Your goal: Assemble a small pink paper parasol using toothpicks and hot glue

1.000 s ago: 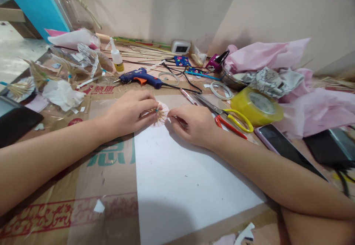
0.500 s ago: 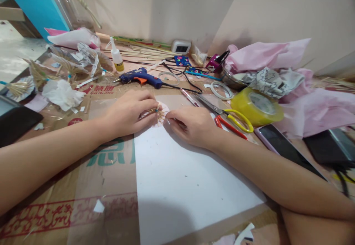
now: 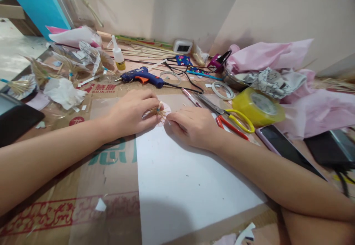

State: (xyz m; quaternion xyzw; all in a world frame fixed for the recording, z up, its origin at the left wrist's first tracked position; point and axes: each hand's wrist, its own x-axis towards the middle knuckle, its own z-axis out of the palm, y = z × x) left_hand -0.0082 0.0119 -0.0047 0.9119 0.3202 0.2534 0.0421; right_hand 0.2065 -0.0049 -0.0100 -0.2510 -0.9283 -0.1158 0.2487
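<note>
A small umbrella frame of thin bamboo ribs (image 3: 161, 116), bound with a blue band, is pinched between the thumb and fingers of my left hand (image 3: 135, 112). Its ribs fan out over a round pale pink paper disc (image 3: 166, 108). My right hand (image 3: 192, 124) is closed, its fingertips at the disc's right edge; whether they grip a rib or the paper is hidden. Beneath both lies a large white sheet (image 3: 177, 185). Close to my right hand are scissors (image 3: 222, 111) with yellow and red handles and a pen (image 3: 191, 97).
Behind my hands lie a blue glue gun (image 3: 141, 76) and a glue bottle (image 3: 118, 56). Small rib-and-paper umbrellas (image 3: 41, 71) stand at the left. Yellow tape (image 3: 257, 106), a phone (image 3: 285, 147) and pink fabric or paper (image 3: 324, 111) are at the right.
The view has shifted slightly. Both hands keep nearly the same pose, and a little more of the pink disc shows between them.
</note>
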